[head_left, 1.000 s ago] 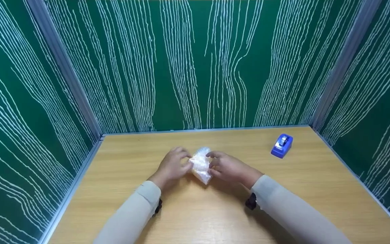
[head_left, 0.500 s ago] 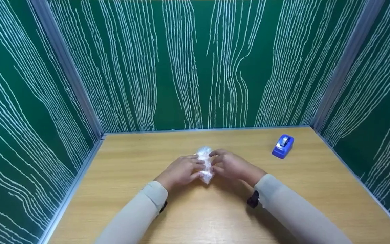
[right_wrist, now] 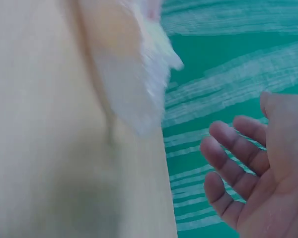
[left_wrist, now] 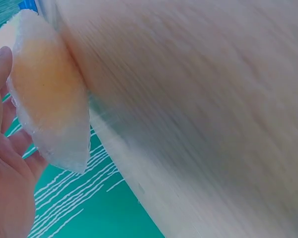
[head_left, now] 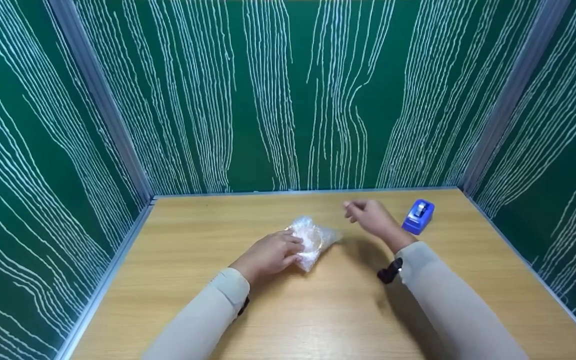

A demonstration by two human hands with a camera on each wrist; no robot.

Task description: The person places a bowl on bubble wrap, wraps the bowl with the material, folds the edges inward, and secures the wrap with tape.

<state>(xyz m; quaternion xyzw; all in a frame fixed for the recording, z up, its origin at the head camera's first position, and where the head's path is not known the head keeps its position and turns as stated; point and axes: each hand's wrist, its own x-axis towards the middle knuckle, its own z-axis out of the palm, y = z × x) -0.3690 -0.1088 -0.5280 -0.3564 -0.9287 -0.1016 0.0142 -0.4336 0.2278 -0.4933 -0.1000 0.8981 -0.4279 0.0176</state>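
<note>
A small parcel of clear bubble wrap (head_left: 308, 242) lies on the table, its right corner spread out in a loose flap. Something orange shows through the bubble wrap (left_wrist: 47, 84) in the left wrist view; its kind is hidden. My left hand (head_left: 271, 252) holds the parcel's left side, thumb on the near side and fingers over the wrap. Apart from the parcel, my right hand (head_left: 370, 216) is raised above the table with loosely bent fingers and nothing in it. Just right of that hand stands a blue tape dispenser (head_left: 418, 216).
The wooden table (head_left: 208, 220) is bounded by green panels (head_left: 248, 165) with white wavy lines at the back and both sides. Grey metal posts (head_left: 103, 100) stand at the back corners.
My right hand has left the parcel and moved right and back, nearer the tape dispenser. The wrap's right flap has sprung outward. My left hand moved onto the wrap, then stayed there.
</note>
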